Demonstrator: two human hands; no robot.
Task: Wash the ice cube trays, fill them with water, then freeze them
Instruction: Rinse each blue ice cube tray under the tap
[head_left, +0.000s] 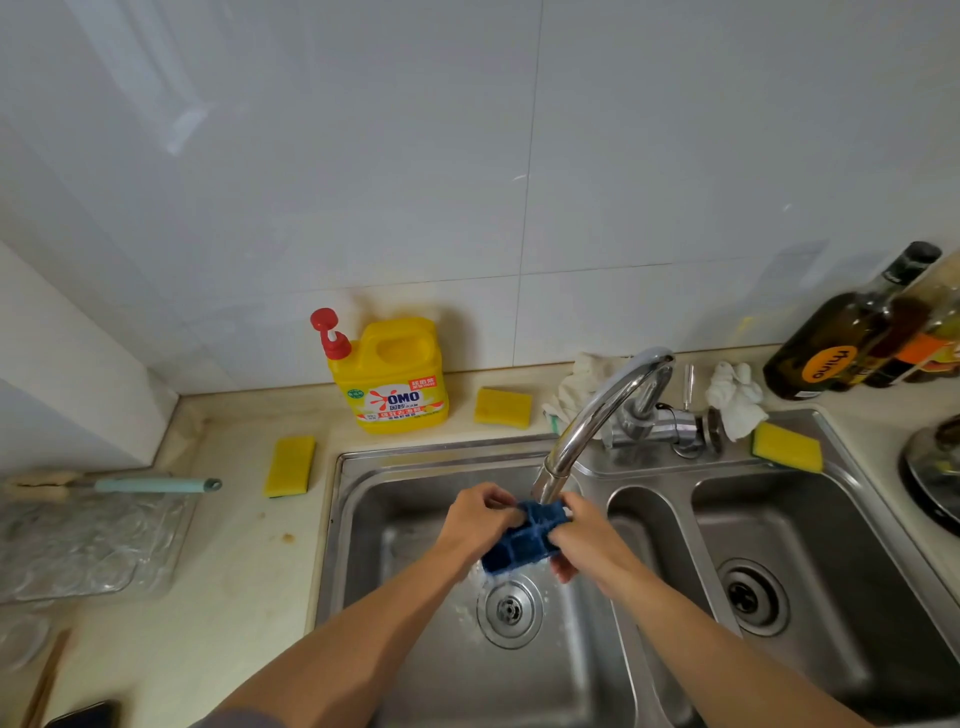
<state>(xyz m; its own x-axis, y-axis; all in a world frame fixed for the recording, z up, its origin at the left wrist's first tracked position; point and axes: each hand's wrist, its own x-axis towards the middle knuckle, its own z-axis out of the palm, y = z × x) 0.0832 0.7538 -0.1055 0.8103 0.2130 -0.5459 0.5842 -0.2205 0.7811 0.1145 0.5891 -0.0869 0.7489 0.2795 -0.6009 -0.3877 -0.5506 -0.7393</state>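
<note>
Together both hands (527, 532) grip the blue tray (524, 540) under the faucet (597, 415).

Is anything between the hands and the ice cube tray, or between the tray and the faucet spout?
Nothing visible. The left hand and right hand both grip the blue ice cube tray, held directly under the faucet spout above the left sink basin.

Forearms converging; left hand (480, 525), right hand (584, 535), fingers curled on opposite sides of blue tray (522, 545).
</note>
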